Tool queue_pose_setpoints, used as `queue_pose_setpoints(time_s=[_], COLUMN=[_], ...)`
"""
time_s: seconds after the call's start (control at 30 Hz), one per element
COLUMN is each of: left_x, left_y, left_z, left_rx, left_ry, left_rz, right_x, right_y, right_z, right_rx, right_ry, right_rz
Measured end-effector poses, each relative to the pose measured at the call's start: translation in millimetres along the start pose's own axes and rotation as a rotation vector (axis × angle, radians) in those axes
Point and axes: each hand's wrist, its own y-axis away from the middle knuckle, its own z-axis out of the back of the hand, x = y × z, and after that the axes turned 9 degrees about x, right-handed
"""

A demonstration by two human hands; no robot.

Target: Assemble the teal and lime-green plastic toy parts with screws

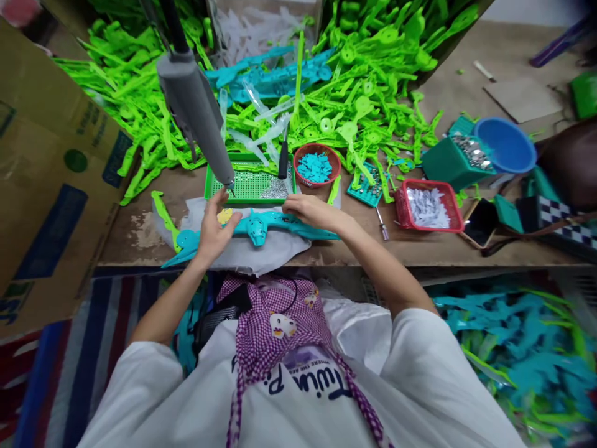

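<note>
A long teal plastic toy piece [261, 228] lies across a white cloth [261, 252] at the near edge of the bench. My left hand [215, 229] is curled over its left end, next to a small yellow part [224, 216]. My right hand [310, 210] presses down on its right half with the fingers together. A grey hanging power screwdriver [196, 109] points down at the green screw tray [254, 185], just above my left hand.
Heaps of bright green plastic parts [364, 81] fill the back of the bench. A red bowl of teal bits [317, 165], a red basket of white pieces [426, 205], a blue bowl [506, 144] and a phone [480, 222] stand right. A cardboard box [51, 180] stands left.
</note>
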Motion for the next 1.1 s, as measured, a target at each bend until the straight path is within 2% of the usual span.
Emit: queue_pose_setpoints(time_s=[0.1,0.2,0.4,0.5,0.6,0.73,0.83,0.93,1.03,1.1], left_x=[2,3,7,7,10,20,27,31,31,32], left_y=[26,43,44,40,30,4,-12,-17,-14,-12], left_z=[5.6,7.8,3.8,8.0,18.7,33.9,39.3,39.7,38.7,38.2], left_rx=[0.094,0.195,0.179,0.232,0.351,0.53,0.624,0.615,0.585,0.583], left_ry=[-0.303,-0.467,-0.455,-0.425,-0.439,-0.38,-0.209,-0.077,-0.051,-0.045], left_rz=[0.02,0.021,0.043,0.072,0.042,-0.019,-0.031,-0.023,-0.022,-0.02], right_x=[-2,-8,-14,-15,-18,-14,-6,2,2,-2], right_y=[-5,-11,-18,-13,-9,-16,-32,-46,-44,-34], right_z=[1,2,-4,-9,-8,0,8,15,15,11], right_rx=[0.073,0.145,0.169,0.161,0.149,0.177,0.266,0.347,0.377,0.323], right_ry=[0.005,-0.033,-0.007,-0.008,-0.096,-0.169,-0.051,0.086,0.063,-0.031], right_rz=[0.079,0.132,0.173,0.155,0.075,-0.142,-0.314,-0.397,-0.251,-0.092])
